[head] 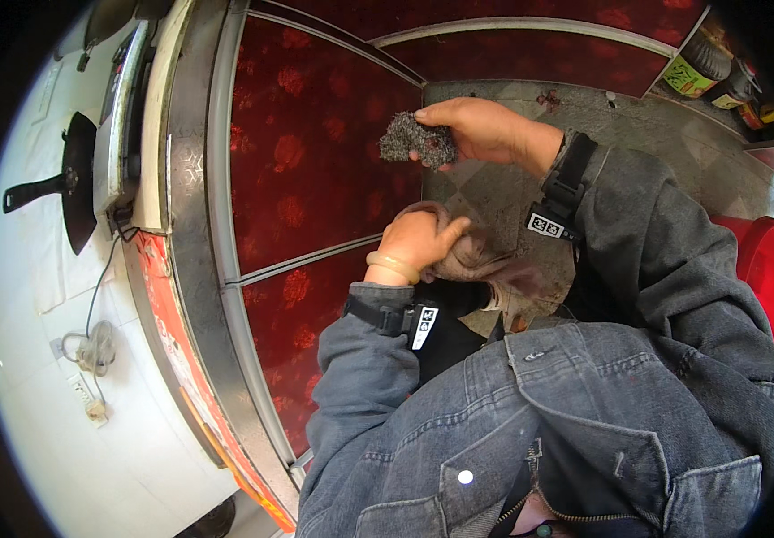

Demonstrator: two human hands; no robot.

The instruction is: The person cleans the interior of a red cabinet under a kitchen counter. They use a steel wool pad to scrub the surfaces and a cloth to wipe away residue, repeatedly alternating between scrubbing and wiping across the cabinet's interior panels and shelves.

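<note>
In my right hand point(477, 131) is a steel wool scouring pad point(414, 142), pinched between thumb and fingers in front of a glossy red cabinet door point(299, 148) with a floral pattern. My left hand point(414, 239), which wears a pale bangle point(393, 267) at the wrist, grips a bunched brownish-pink cloth point(471, 259). The cloth hangs down to the right of that hand, its lower end blurred. Both hands are apart from the door, the right one farther off than the left. Part of the left hand's fingers is hidden behind the hand.
A metal-edged counter point(192, 202) runs along my left, with a stove point(118, 128) on it. Beyond hang a black pan point(77, 181) and a cable point(94, 346). Jars point(699, 67) stand at the upper right. A red bucket point(766, 276) is beside my right arm, above the tiled floor point(494, 188).
</note>
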